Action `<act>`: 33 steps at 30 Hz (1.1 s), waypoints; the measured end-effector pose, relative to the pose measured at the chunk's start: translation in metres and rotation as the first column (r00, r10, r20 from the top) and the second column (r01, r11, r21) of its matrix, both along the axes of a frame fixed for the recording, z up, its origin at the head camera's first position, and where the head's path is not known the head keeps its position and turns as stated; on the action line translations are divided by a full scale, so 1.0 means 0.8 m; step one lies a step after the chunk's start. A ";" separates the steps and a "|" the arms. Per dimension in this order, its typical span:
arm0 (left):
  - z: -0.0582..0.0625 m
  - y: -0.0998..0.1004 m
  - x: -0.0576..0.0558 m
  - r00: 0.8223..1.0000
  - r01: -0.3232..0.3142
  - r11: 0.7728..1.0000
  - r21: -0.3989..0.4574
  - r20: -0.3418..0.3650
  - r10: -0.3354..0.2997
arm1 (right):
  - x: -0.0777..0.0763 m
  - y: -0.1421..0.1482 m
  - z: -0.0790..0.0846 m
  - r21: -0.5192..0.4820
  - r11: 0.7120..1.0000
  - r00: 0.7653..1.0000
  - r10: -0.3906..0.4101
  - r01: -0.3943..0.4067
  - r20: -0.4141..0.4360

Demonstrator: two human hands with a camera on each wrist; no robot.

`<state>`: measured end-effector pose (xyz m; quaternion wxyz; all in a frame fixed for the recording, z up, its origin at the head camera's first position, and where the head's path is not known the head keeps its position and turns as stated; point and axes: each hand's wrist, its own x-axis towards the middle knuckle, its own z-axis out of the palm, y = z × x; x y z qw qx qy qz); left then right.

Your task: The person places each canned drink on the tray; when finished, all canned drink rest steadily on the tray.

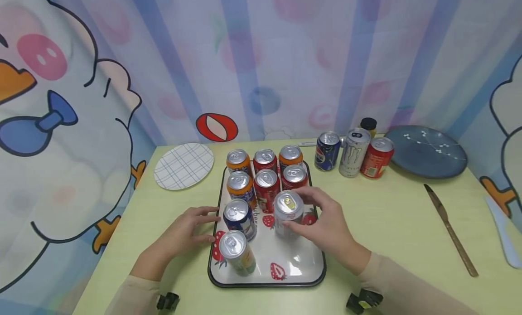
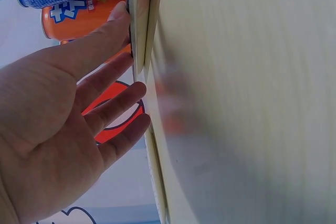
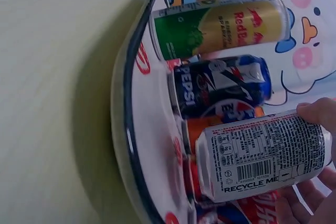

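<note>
My right hand (image 1: 328, 222) grips a silver-white drink can (image 1: 285, 222) by its sides, thumb in front, close over the right half of the strawberry-print tray (image 1: 285, 272). In the right wrist view that can (image 3: 257, 156) shows a barcode and "RECYCLE ME". Along the tray's left side stand a Red Bull can (image 1: 240, 258) and a blue Pepsi can (image 1: 240, 220). Behind them are orange cans (image 1: 241, 188) and red cans (image 1: 267, 192) in rows. My left hand (image 1: 183, 233) has its fingers extended at the tray's left rim, beside the Pepsi can, holding nothing.
At the back right stand another Pepsi can (image 1: 327, 152), a tall white Monster can (image 1: 354, 156), a red can (image 1: 377, 158) and a black-capped bottle (image 1: 368, 123). A dark plate (image 1: 424, 158), brown knife (image 1: 448, 229) and pale blue utensil (image 1: 503, 233) lie right; a checked plate (image 1: 183, 166) lies left.
</note>
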<state>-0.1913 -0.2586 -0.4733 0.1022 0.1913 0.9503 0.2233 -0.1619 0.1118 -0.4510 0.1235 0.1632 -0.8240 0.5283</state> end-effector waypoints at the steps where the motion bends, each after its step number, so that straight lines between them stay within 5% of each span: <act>1: -0.001 -0.001 0.000 1.000 0.003 1.000 -0.001 -0.002 -0.003 | -0.001 -0.007 -0.002 -0.006 1.000 1.000 0.016 -0.016 0.002; 10: -0.001 -0.002 0.000 1.000 0.009 1.000 0.002 -0.011 -0.009 | -0.011 -0.046 -0.014 -0.004 0.997 0.997 0.076 -0.076 -0.005; 21: 0.001 -0.005 -0.001 1.000 0.016 1.000 -0.003 -0.016 -0.016 | -0.015 -0.049 -0.014 0.062 0.991 0.993 0.120 -0.119 -0.008; 28: -0.001 -0.005 0.000 1.000 0.020 1.000 0.011 -0.016 -0.020 | -0.018 -0.011 -0.013 0.096 0.977 0.981 0.191 -0.190 -0.009; 33: -0.001 -0.005 0.000 1.000 0.014 1.000 0.013 -0.007 -0.014 | -0.028 0.050 -0.021 0.103 0.989 0.993 0.112 -0.109 -0.023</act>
